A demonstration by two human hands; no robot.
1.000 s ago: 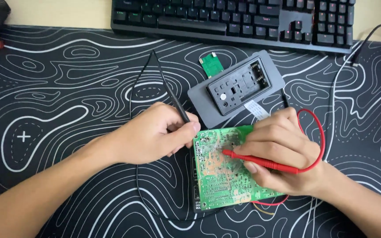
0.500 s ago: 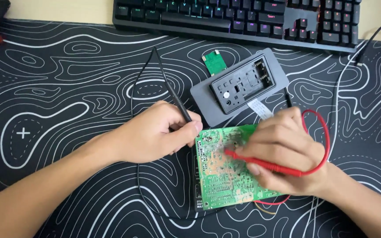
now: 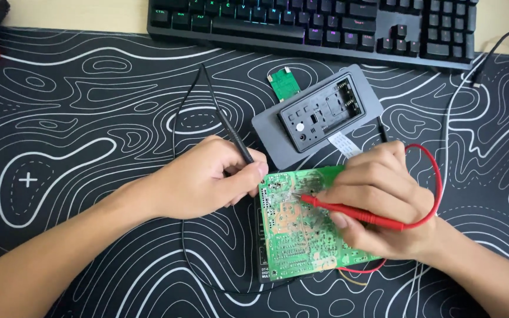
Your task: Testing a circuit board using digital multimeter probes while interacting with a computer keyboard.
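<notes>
Surface (image 3: 60,118) comes first: a wide black mat with white contour lines, a dark keyboard (image 3: 325,23) along the far edge beyond both grips. Nearer, just past the right hand's knuckles, lies a grey meter housing (image 3: 319,121), face down and opened, with a small green board (image 3: 284,84) at its far corner. Between the two hands, and partly under the right one, sits the green circuit board (image 3: 298,227), solder side up, its long axis running from the housing back toward the person. The right hand (image 3: 384,203) is nearer to it, resting over its right edge; its grip is closed like a pen hold on the red probe (image 3: 354,213), which lies nearly crosswise to the board with the tip pointing left onto the solder pads. The left hand (image 3: 207,176) stays just off the board's left corner, fingers curled shut around the black probe (image 3: 231,132), whose shaft slants up and away while its tip is hidden by the fingers, so contact cannot be told. Thin red and black leads loop around both wrists.
</notes>
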